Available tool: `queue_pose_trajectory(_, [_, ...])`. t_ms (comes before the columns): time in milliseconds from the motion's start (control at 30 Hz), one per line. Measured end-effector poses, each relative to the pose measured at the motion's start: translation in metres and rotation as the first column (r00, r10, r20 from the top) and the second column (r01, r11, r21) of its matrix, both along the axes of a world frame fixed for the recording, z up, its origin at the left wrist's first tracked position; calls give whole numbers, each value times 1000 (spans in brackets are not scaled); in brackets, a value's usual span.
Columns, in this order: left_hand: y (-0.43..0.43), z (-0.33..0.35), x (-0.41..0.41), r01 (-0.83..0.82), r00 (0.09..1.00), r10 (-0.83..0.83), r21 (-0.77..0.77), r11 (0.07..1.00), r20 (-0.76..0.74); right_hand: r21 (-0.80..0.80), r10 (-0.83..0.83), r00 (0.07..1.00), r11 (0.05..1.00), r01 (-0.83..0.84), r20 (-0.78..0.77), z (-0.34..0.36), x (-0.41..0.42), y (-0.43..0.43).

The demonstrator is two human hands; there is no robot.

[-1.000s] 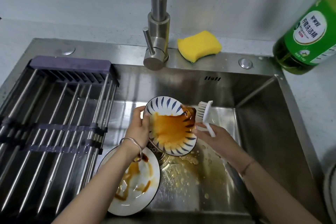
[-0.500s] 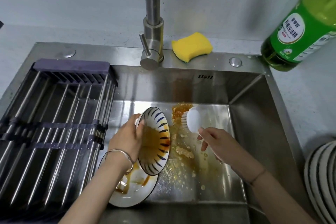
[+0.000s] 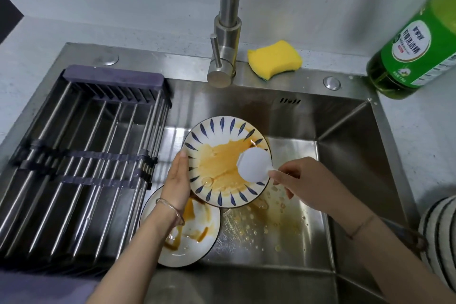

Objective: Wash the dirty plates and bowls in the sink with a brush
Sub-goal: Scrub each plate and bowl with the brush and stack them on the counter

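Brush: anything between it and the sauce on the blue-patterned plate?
Nothing visible. The brush, held by the right hand, sits over the right side of the blue-patterned plate, its back to the camera, so bristle contact is hidden. The left hand holds the left rim, clear of the sauce.

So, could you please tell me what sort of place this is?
Probably a home kitchen: a steel sink with a tap, a detergent bottle beside it, and a dirty plate under a brush.

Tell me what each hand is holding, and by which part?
The left hand holds the blue-striped dish by its left rim; the right hand pinches the white brush by its handle.
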State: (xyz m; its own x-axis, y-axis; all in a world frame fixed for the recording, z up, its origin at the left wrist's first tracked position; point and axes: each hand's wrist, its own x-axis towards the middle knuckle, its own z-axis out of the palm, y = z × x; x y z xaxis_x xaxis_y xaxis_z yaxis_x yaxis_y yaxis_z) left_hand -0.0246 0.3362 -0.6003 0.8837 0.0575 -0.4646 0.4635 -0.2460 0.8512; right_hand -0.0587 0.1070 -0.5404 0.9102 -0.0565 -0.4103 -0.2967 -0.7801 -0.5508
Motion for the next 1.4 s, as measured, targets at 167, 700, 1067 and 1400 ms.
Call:
queue_pose_trajectory(167, [4,4,3,-120,992,121,-73,990,18,-127,12,997,992,-21,-72,6,-1,13])
queue_pose_trajectory(700, [-14,71,-12,1,998,7,-107,994,66,-120,119,979,983,-140,-163,70,-16,48])
queue_pose_trajectory(1067, [-9,36,-12,-14,1000,14,-150,989,2,-101,124,955,983,-156,-271,70,-15,40])
queue_pose_trajectory(1400, [-6,63,-19,-96,993,71,-295,951,-96,-115,62,958,989,-98,-281,78,-8,28])
